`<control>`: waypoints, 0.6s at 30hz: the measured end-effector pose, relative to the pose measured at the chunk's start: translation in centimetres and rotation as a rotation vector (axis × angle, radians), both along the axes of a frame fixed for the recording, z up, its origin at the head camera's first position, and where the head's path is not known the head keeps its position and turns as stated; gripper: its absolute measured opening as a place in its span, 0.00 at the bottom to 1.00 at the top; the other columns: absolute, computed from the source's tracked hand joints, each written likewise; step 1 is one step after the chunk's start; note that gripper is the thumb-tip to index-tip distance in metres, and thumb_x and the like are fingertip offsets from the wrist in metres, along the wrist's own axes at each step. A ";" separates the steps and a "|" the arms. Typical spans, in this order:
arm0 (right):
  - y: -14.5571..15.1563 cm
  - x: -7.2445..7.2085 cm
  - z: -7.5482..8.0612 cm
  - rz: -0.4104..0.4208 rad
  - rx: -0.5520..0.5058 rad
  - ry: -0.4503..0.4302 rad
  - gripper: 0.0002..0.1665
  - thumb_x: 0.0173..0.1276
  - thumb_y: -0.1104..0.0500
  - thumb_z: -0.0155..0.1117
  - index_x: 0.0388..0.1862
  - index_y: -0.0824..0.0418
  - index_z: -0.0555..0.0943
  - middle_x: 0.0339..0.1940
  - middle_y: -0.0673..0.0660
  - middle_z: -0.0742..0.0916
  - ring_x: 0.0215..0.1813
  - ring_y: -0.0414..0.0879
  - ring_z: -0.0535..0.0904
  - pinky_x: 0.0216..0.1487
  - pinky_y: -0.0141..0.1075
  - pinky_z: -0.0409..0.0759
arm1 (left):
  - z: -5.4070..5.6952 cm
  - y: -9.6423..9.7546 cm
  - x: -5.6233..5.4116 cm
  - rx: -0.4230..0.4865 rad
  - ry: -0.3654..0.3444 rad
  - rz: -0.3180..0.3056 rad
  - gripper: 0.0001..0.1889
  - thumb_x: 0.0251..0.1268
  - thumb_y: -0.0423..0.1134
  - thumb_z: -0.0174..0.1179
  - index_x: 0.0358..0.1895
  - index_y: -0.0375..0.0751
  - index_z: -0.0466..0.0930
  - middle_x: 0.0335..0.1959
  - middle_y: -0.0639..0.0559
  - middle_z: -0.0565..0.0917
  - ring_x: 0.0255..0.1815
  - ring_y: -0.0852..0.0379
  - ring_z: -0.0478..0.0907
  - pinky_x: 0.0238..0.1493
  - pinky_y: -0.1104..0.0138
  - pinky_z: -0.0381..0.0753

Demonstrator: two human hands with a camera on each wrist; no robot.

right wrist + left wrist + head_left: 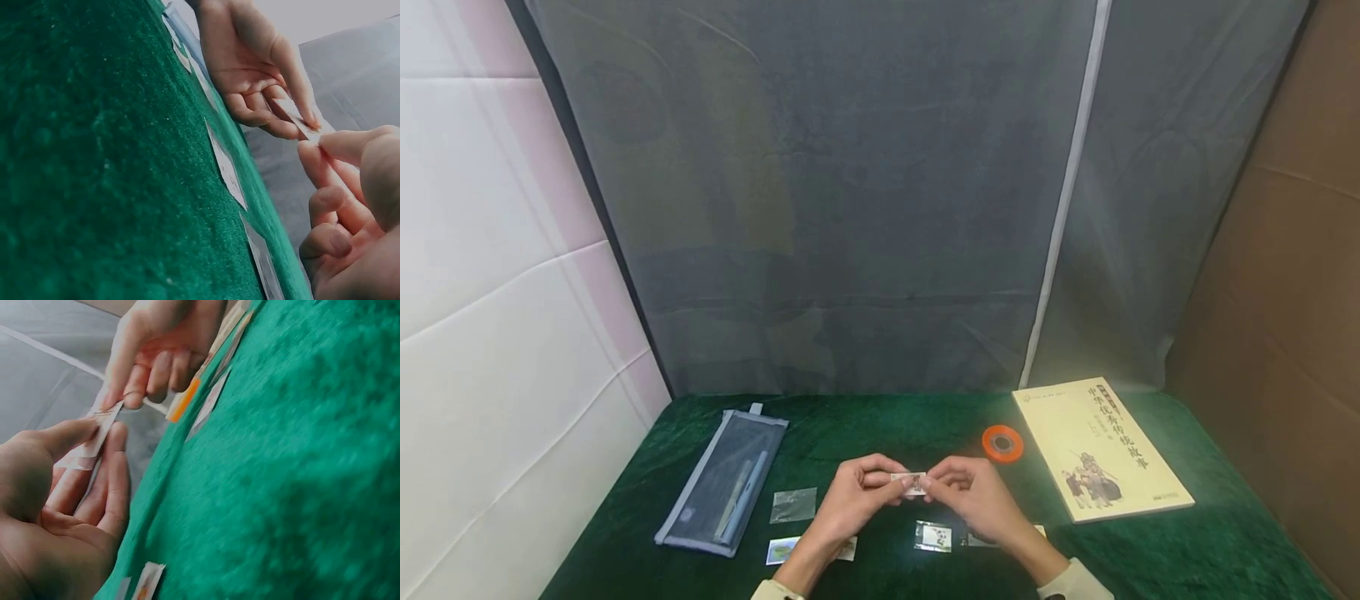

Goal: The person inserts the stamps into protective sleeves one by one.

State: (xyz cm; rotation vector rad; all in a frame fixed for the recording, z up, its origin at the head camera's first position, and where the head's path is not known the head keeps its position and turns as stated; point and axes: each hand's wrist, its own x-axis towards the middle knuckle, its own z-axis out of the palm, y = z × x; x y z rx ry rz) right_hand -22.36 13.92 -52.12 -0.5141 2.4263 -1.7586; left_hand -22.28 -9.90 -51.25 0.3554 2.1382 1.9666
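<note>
A small white-edged postage stamp (914, 490) is held up between both hands above the cloth. My left hand (856, 502) pinches its left end, thumb on top and fingers beneath. At the other end, the thumb and index finger of my right hand (981, 500) pinch the edge. In the left wrist view the stamp (94, 440) slants between the two thumbs. Just below the hands lies a panda picture in a clear sleeve (933, 537). A bluish-green picture stamp (782, 551) is partly hidden by my left forearm.
A clear plastic sleeve (793, 506) lies left of the hands, beside a mesh zip pouch (715, 487) with pens inside. To the right are an orange tape roll (991, 442) and a yellow book (1101, 450). Another sleeve (977, 541) is partly under the right forearm. Grey curtain stands behind.
</note>
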 end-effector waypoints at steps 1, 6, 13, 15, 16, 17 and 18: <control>-0.1 0.0 0.0 -0.004 0.015 0.014 0.10 0.75 0.47 0.75 0.42 0.51 0.91 0.34 0.52 0.95 0.31 0.47 0.88 0.34 0.33 0.79 | 0.1 -0.2 0.0 -0.022 0.009 -0.021 0.15 0.74 0.44 0.73 0.51 0.35 0.88 0.42 0.43 0.95 0.42 0.57 0.93 0.47 0.65 0.90; -0.6 0.2 0.0 -0.030 0.088 0.108 0.13 0.73 0.45 0.77 0.48 0.50 0.90 0.37 0.46 0.94 0.21 0.33 0.73 0.23 0.30 0.71 | 0.7 -0.8 0.0 -0.121 0.027 -0.111 0.13 0.73 0.46 0.73 0.48 0.40 0.89 0.38 0.44 0.95 0.41 0.52 0.92 0.45 0.62 0.89; -1.8 0.9 0.3 0.035 0.141 0.173 0.06 0.76 0.49 0.74 0.45 0.49 0.90 0.36 0.43 0.93 0.16 0.29 0.64 0.17 0.29 0.64 | 0.9 -3.1 -0.2 -0.269 0.068 -0.215 0.09 0.77 0.49 0.69 0.48 0.50 0.92 0.41 0.53 0.95 0.42 0.56 0.92 0.45 0.64 0.88; -2.2 1.1 0.3 0.073 0.156 0.161 0.05 0.77 0.51 0.73 0.44 0.49 0.90 0.35 0.42 0.93 0.15 0.29 0.62 0.17 0.28 0.62 | 1.2 -4.1 -0.2 -0.325 0.105 -0.254 0.07 0.78 0.47 0.68 0.47 0.51 0.93 0.40 0.53 0.94 0.39 0.57 0.90 0.41 0.66 0.87; -2.3 1.2 0.2 0.095 0.166 0.154 0.04 0.77 0.52 0.73 0.44 0.49 0.91 0.34 0.42 0.92 0.15 0.29 0.62 0.17 0.28 0.62 | 1.4 -4.5 -0.2 -0.349 0.122 -0.275 0.07 0.78 0.45 0.68 0.47 0.51 0.93 0.39 0.52 0.93 0.37 0.57 0.89 0.39 0.66 0.86; -2.5 1.3 0.2 0.116 0.177 0.145 0.03 0.76 0.53 0.73 0.44 0.50 0.91 0.34 0.41 0.92 0.15 0.29 0.62 0.17 0.27 0.61 | 1.6 -4.9 -0.1 -0.370 0.137 -0.295 0.06 0.77 0.44 0.69 0.46 0.51 0.94 0.38 0.51 0.93 0.34 0.58 0.88 0.37 0.67 0.85; -2.6 1.3 0.1 0.136 0.189 0.139 0.03 0.76 0.54 0.73 0.43 0.50 0.91 0.33 0.41 0.92 0.15 0.29 0.62 0.17 0.27 0.61 | 1.8 -5.2 -0.1 -0.387 0.150 -0.312 0.05 0.76 0.43 0.70 0.45 0.51 0.94 0.37 0.51 0.92 0.32 0.59 0.86 0.35 0.68 0.84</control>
